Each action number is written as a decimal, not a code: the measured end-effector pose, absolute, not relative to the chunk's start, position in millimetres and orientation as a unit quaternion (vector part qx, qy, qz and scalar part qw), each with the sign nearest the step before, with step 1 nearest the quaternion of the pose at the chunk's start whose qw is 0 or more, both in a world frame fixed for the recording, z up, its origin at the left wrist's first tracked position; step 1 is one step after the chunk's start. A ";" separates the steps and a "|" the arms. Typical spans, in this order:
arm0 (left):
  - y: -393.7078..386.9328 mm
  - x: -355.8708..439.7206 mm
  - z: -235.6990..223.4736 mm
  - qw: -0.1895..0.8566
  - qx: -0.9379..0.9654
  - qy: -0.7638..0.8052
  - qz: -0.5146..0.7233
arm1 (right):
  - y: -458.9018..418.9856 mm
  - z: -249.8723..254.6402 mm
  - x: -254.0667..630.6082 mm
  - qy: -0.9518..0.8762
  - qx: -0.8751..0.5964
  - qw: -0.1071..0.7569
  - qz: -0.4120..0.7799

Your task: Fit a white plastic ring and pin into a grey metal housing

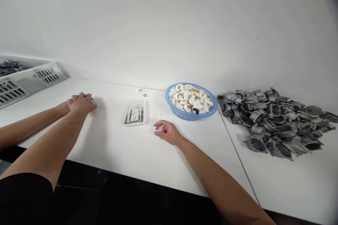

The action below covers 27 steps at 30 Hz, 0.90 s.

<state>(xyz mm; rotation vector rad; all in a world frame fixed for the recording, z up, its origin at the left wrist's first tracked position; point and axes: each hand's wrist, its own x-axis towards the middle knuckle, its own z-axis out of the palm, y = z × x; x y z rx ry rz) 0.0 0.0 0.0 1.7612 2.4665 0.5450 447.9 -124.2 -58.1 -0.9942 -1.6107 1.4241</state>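
My left hand [81,104] reaches far to the left and overlaps a co-worker's hand [72,99]. Its fingers are curled, and a bit of a grey piece [89,96] shows at them; most of that piece is hidden. My right hand [168,132] hovers just over or rests on the white table, thumb and fingers curved and apart, nothing between them. To its left lies a shallow clear plastic tray [146,110] holding several thin dark metal pins [134,116]. Behind and to its right is a blue basket [185,114] full of white curved pieces [198,104].
Grey cast metal housings [280,123] are heaped on the right, past a seam [237,153] in the tabletop. A white slatted crate [29,81] with dark parts stands at the far left. A small black ring [145,95] lies near the wall [148,35].
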 end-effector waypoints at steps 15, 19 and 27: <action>10.5 -8.8 -10.7 -0.094 0.631 0.768 0.058 | -118.0 -56.9 447.6 -0.588 -0.408 0.369 0.593; 1.9 -14.3 -5.8 -0.106 0.674 0.730 0.032 | -119.0 -52.7 446.9 -0.583 -0.406 0.372 0.598; -26.4 -13.3 -9.5 -0.129 0.741 0.658 0.031 | -123.9 -43.7 448.3 -0.590 -0.417 0.356 0.593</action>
